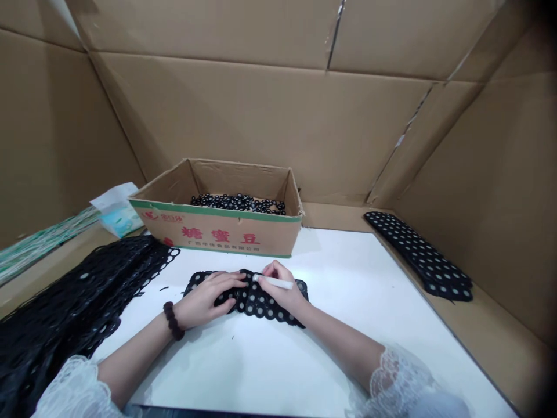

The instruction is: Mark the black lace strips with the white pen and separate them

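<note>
A black strip with rows of round pale dots or holes [263,307] lies across the white tabletop in front of me. My left hand [211,299] rests flat on its left half, fingers stretched toward the middle. Close by, my right hand [282,290] is closed around a slim white pen-like tool [278,283], whose front end points left at the strip's middle. The tip touches or hovers just over the strip; I cannot tell which. The strip's left end shows partly under my left hand, and its right end shows beyond my right wrist.
A cardboard box [217,233] with small black rings [239,202] stands behind the strip. Black perforated material [65,296] is heaped at left, near green-white strands [47,238] and a plastic packet [117,212]. Stacked dotted strips [418,252] lie at right. Cardboard walls [261,110] enclose the table.
</note>
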`<state>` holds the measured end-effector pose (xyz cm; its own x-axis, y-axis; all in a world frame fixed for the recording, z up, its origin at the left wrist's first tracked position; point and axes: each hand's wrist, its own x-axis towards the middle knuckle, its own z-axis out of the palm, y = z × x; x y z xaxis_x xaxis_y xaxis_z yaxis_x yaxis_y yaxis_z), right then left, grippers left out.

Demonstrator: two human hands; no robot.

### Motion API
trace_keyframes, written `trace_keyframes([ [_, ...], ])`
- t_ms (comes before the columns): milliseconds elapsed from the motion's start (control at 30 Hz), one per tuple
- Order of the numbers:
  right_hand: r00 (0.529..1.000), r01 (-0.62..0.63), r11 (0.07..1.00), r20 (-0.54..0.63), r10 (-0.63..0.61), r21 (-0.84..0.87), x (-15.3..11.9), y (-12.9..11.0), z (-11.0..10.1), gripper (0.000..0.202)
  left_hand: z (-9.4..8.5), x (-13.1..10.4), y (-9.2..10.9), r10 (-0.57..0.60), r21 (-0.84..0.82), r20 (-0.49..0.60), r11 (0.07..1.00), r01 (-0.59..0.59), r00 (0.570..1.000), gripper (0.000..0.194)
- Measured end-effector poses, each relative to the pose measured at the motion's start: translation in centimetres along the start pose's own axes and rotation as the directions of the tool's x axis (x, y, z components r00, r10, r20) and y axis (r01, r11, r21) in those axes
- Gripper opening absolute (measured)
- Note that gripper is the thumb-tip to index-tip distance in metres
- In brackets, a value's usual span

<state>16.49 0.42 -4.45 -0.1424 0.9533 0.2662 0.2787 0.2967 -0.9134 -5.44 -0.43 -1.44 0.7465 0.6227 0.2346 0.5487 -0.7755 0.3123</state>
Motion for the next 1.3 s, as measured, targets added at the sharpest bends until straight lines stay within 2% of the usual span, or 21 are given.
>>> trace_keyframes([
  [167,0.999,0.048,0.995,-0.019,-0.049,-0.086,0.0,0.0,0.0,0.014,-0.3,-0.3,-0.4,-0.011,0.052,-0.064,0.999,0.015,0.998,0.032],
  [267,0.999,0.032,0.990,0.010,-0.031,-0.136,-0.1,-0.2,0.1,0.012,-0.1,-0.3,-0.4,0.007,0.098,-0.037,0.995,-0.003,0.999,0.043],
  [367,0.999,0.034,0.985,0.006,-0.034,-0.170,-0.1,-0.4,0.2,0.010,0.2,-0.2,-0.4,0.017,0.118,-0.002,0.993,-0.017,1.000,0.042],
  [700,0.997,0.083,0.961,0.020,-0.080,-0.263,0.0,-0.3,0.4,0.017,0.5,-0.3,-1.8,-0.061,-0.035,-0.019,0.998,0.060,0.998,0.023],
  [867,0.991,0.131,0.942,0.051,-0.121,-0.309,0.1,0.1,0.5,0.016,0.6,-0.5,-2.3,-0.129,-0.047,0.009,0.990,0.130,0.992,0.021],
  [1000,0.986,0.165,0.929,0.065,-0.152,-0.330,0.1,0.4,0.5,0.016,0.5,-0.6,-1.8,-0.157,-0.035,0.010,0.987,0.158,0.987,0.020],
  [1133,0.983,0.184,0.919,0.072,-0.170,-0.348,0.1,0.5,0.5,0.015,0.4,-0.4,-0.5,-0.095,-0.070,-0.056,0.993,0.091,0.994,0.019],
  [1300,0.980,0.197,0.909,0.074,-0.183,-0.366,0.2,0.7,0.6,0.015,0.6,-0.1,0.1,-0.002,-0.064,0.004,0.998,0.002,1.000,0.016],
])
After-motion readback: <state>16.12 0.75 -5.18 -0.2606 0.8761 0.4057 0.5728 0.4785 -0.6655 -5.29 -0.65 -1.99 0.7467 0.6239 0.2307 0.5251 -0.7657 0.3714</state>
